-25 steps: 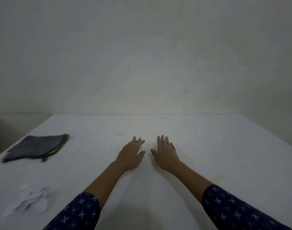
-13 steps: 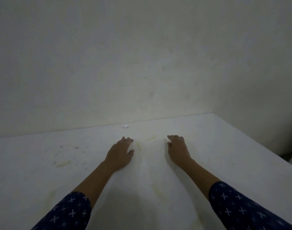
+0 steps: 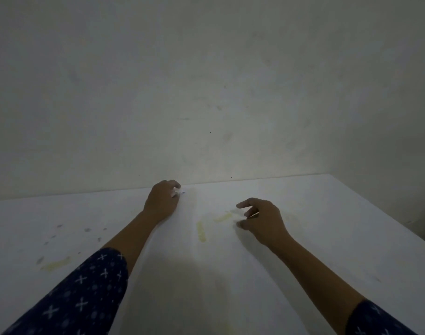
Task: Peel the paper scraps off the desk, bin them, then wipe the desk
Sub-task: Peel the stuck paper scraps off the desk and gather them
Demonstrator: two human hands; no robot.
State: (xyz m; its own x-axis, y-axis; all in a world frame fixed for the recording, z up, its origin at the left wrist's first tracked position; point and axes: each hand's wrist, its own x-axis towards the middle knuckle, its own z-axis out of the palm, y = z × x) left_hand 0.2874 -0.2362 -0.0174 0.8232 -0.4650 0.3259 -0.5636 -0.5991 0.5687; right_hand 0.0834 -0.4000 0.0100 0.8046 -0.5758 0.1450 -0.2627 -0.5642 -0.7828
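A white desk (image 3: pixel 327 238) runs up to a pale wall. My left hand (image 3: pixel 162 199) reaches to the far edge, its fingers curled around a small white paper scrap (image 3: pixel 179 192) by the wall. My right hand (image 3: pixel 259 217) hovers just above the desk to the right, fingers curled and apart, holding nothing that I can see. Yellowish glue streaks (image 3: pixel 201 232) lie between the two hands, and a pale strip (image 3: pixel 222 217) sits close to the right hand's fingertips.
Another yellowish streak (image 3: pixel 55 264) and several small grey specks (image 3: pixel 86 230) mark the desk at the left. The desk's right edge (image 3: pixel 385 213) drops off into a dark gap. The wall (image 3: pixel 206 93) stands directly behind the far edge.
My left hand has moved forward to the far edge and closed on the paper scrap. My right hand lifted from flat to a curled pose. The view shifted rightwards.
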